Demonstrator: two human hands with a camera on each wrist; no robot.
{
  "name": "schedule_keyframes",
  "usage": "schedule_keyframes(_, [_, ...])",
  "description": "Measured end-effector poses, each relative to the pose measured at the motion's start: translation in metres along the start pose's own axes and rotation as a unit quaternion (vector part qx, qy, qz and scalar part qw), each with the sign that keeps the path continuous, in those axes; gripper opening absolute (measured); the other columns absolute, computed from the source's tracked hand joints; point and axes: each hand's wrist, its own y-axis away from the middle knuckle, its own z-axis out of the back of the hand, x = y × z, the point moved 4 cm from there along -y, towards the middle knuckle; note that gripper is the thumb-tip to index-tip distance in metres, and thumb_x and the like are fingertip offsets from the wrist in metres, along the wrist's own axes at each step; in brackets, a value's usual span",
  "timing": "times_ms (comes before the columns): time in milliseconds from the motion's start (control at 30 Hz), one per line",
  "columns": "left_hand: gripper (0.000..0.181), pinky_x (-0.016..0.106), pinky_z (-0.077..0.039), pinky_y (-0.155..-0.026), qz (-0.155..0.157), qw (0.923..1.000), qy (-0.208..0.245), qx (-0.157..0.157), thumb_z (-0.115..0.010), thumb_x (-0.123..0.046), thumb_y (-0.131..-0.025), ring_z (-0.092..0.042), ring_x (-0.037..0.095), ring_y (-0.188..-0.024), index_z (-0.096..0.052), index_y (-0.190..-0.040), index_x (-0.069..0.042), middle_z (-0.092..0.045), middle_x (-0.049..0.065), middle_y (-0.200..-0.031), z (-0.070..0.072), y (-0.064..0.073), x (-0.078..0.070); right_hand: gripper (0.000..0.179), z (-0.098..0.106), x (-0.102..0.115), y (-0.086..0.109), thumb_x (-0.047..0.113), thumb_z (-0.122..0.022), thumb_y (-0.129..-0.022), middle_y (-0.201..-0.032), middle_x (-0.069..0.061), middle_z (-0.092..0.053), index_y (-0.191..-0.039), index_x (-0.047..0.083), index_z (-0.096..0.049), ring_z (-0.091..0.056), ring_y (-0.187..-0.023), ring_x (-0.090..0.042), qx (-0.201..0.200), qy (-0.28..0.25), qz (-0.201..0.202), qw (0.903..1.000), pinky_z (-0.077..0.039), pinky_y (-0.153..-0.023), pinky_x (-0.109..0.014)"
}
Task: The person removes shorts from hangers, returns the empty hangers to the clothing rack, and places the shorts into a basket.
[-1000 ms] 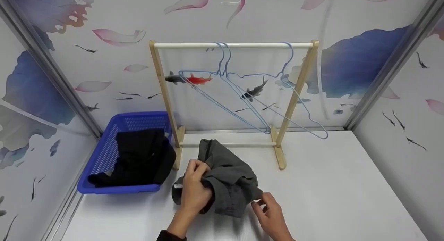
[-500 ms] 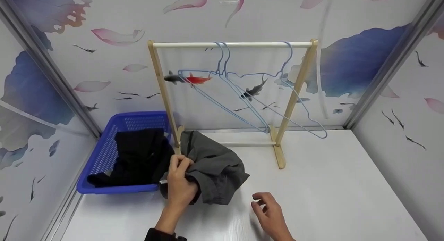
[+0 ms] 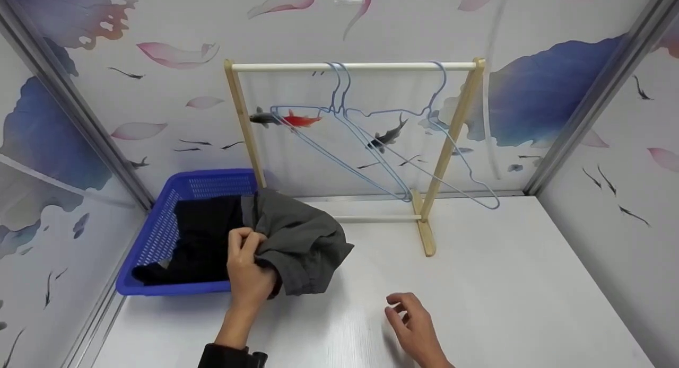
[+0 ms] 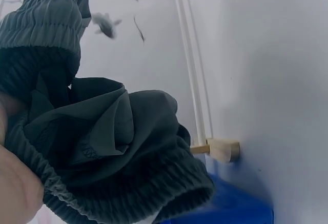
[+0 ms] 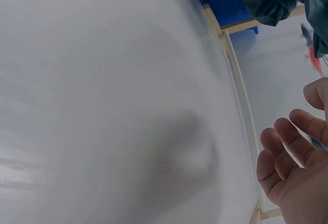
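Observation:
A bunched dark grey garment [image 3: 305,235] with gathered elastic bands is held above the table by my left hand [image 3: 249,272]. The fingers of that hand grip its near left side; part of the hand is hidden by the cloth. Up close in the left wrist view, the folded garment [image 4: 143,147] has an elasticated edge. The garment's left end overlaps the right side of the blue basket [image 3: 170,290], in front of the black clothing [image 3: 204,241] inside it. My right hand [image 3: 416,325] is apart from the garment, low over the table, its fingers loosely bent around nothing.
Behind the garment stands a wooden rack with a white top rail [image 3: 387,67]. Several blue wire hangers [image 3: 392,112] hang from it, one sticking out past the right post [image 3: 445,156]. Printed panels wall in the white table [image 3: 509,283].
My left hand has carried the grey garment up and left, from the table's middle toward the basket. My right hand has let go of the garment's right corner and stayed in place.

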Motion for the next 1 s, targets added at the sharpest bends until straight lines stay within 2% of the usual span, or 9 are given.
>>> schedule_keyframes(233, [0.016, 0.032, -0.042, -0.082, 0.002, 0.9998, -0.010, -0.018, -0.068, 0.014, -0.086, -0.052, 0.026, -0.094, -0.064, -0.086, -0.001, -0.051, 0.018, -0.101, 0.012, -0.009, 0.010, 0.011, 0.001, 0.000, 0.000, 0.005, -0.064, -0.101, -0.109, -0.011, -0.066, -0.112, 0.002, -0.065, -0.065, -0.091, -0.014, 0.004, 0.001, -0.008, 1.0000, -0.051, -0.069, -0.025])
schedule_keyframes(433, [0.015, 0.036, -0.043, -0.088, 0.009, 0.9994, -0.024, -0.023, -0.069, 0.014, -0.086, -0.052, 0.029, -0.100, -0.065, -0.088, -0.001, -0.051, 0.019, -0.102, 0.024, -0.017, 0.019, 0.011, 0.002, 0.001, 0.000, 0.006, -0.064, -0.101, -0.108, -0.006, -0.065, -0.110, 0.002, -0.066, -0.064, -0.090, -0.012, 0.005, -0.002, -0.017, 0.9998, -0.051, -0.069, -0.026])
schedule_keyframes(767, [0.009, 0.050, -0.041, -0.086, -0.007, 0.9964, -0.074, -0.042, -0.068, 0.011, -0.088, -0.051, 0.039, -0.097, -0.063, -0.089, 0.003, -0.050, 0.025, -0.103, 0.048, -0.028, 0.040, 0.011, 0.002, 0.004, -0.002, 0.009, -0.063, -0.102, -0.109, -0.005, -0.064, -0.111, 0.003, -0.066, -0.064, -0.091, -0.013, 0.014, -0.001, -0.023, 0.9996, -0.051, -0.070, -0.024])
schedule_keyframes(1000, [0.009, 0.054, -0.041, -0.085, -0.003, 0.9925, -0.106, -0.060, -0.066, 0.012, -0.088, -0.049, 0.043, -0.098, -0.061, -0.088, 0.004, -0.048, 0.027, -0.103, 0.057, -0.032, 0.057, 0.012, 0.001, 0.003, -0.002, 0.010, -0.064, -0.102, -0.111, -0.006, -0.064, -0.112, 0.003, -0.065, -0.063, -0.093, -0.012, 0.025, -0.006, -0.038, 0.9990, -0.051, -0.071, -0.024])
